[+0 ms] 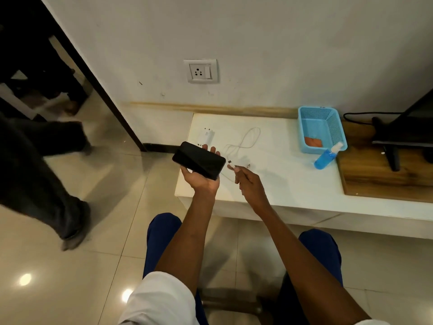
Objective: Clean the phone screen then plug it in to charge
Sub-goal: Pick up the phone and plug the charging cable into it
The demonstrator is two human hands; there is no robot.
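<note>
My left hand [202, 178] holds a black phone [199, 159] from below, dark screen up, above the left end of a low white table [293, 181]. My right hand [248, 181] pinches the plug end of a white charging cable [243, 143], just right of the phone's end. The rest of the cable lies looped on the table. A white charger adapter [206, 136] lies on the table behind the phone. A wall socket [201, 71] with a switch sits on the wall above the table.
A blue basket [332, 118] holding an orange cloth [313, 141] stands at the back of the table, with a blue spray bottle [325, 156] lying beside it. A wooden board [384, 177] with a monitor stand is at right. Another person's legs [42, 165] are on the left floor.
</note>
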